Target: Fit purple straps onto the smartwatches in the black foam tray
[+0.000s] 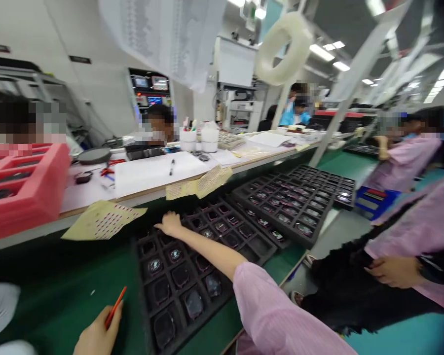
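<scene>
My left hand (98, 333) is low in the view, its fingers closed round a slim orange tool (115, 308) that points up and to the right. My right hand (171, 224) reaches over the far edge of a black foam tray (257, 246), its fingers partly spread; what they touch beneath is too small to make out. Square watch-like pieces (194, 302) lie in the tray's compartments, and two round lit faces (155, 266) show near its left side. One compartment at the right holds no piece.
More filled black trays (311, 236) lie to the right. A shelf (148, 197) with papers, cups (209, 138) and a red foam box (44, 197) runs above the green bench (59, 296). A person in pink (422, 212) stands at the right. A white fan-like object is at lower left.
</scene>
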`<state>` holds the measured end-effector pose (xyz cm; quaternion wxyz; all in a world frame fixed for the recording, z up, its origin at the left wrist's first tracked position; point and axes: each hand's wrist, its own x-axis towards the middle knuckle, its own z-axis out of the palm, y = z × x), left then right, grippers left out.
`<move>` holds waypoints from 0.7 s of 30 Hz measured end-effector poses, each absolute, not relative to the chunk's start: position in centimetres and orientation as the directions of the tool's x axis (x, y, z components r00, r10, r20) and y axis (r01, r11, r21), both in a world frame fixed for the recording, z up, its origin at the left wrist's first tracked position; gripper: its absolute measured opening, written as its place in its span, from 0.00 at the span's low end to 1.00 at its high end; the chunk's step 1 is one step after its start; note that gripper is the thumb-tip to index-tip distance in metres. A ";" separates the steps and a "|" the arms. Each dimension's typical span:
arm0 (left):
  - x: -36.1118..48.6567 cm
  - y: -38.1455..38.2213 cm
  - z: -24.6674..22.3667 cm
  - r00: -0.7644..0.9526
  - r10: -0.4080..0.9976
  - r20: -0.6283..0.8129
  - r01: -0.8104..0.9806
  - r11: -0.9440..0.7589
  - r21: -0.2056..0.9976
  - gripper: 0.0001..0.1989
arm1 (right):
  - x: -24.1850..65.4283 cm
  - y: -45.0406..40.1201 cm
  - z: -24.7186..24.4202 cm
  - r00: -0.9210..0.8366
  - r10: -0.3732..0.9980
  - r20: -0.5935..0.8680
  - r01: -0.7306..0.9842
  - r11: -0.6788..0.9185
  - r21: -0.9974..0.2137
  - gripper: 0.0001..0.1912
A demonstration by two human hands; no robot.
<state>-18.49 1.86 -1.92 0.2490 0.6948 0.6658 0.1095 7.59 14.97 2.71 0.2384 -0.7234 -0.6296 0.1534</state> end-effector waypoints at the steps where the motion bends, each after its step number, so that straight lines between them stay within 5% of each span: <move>1: -18.1 1.2 -1.3 0.084 0.983 -0.162 0.883 0.002 0.469 0.16 | 7.6 14.7 2.8 0.152 0.985 0.078 0.812 -0.080 -0.578 0.17; 6: -16.6 -0.9 0.6 -0.094 0.995 -0.025 0.892 0.095 0.442 0.13 | 7.3 13.1 3.0 0.065 0.991 0.120 0.588 0.059 -0.807 0.14; 9: -15.4 -1.6 1.3 -0.020 0.999 0.045 0.653 -0.021 0.757 0.13 | 5.7 10.4 3.0 -0.098 0.991 0.096 0.385 0.127 -0.914 0.16; 11: -14.1 -2.0 1.9 0.069 0.995 0.075 0.397 -0.097 0.913 0.17 | 4.5 8.0 3.2 -0.233 0.970 0.062 0.032 0.071 -0.997 0.16; 14: -12.2 -2.3 3.1 0.166 0.986 -0.004 0.146 -0.021 0.989 0.21 | 2.8 4.7 3.7 -0.356 0.934 -0.013 -0.380 -0.157 -0.912 0.15; 21: -11.2 -3.4 4.5 0.222 0.972 -0.079 -0.026 0.087 0.996 0.24 | 1.6 2.5 4.8 -0.404 0.912 -0.066 -0.486 -0.275 -0.830 0.16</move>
